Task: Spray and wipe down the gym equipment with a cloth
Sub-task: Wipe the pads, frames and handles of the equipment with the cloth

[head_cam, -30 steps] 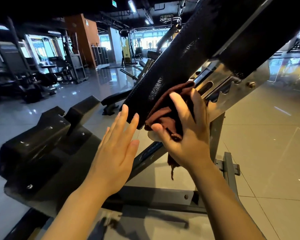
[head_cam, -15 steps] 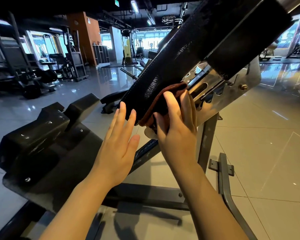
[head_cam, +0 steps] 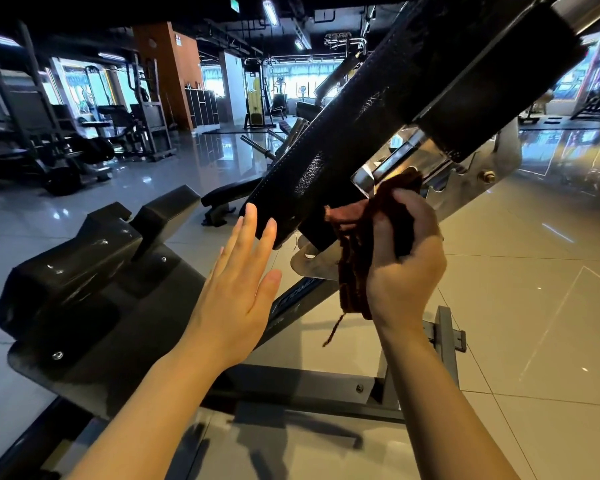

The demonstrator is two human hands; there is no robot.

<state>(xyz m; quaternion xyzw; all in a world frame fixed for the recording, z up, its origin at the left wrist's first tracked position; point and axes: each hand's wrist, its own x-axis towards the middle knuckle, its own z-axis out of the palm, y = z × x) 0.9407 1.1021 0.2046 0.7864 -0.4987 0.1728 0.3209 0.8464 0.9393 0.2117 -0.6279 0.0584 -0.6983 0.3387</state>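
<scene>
A tilted black padded backrest (head_cam: 388, 133) of a gym bench runs from the upper right down to the middle of the view. My right hand (head_cam: 404, 268) grips a bunched dark brown cloth (head_cam: 359, 251) under the pad's lower end, against the shiny metal bracket (head_cam: 471, 178). A loose thread hangs from the cloth. My left hand (head_cam: 238, 292) is flat with straight fingers, its fingertips touching the pad's lower edge. No spray bottle is in view.
The bench's black seat pad (head_cam: 84, 271) lies at the lower left on a grey steel frame (head_cam: 309, 389). Glossy floor tiles (head_cam: 534, 306) spread to the right. Other gym machines (head_cam: 94, 133) stand far back left.
My right hand has slid off the pad's edge and down to the right, turning and curling round the cloth, which now hangs bunched. My left hand stays at the pad's lower end.
</scene>
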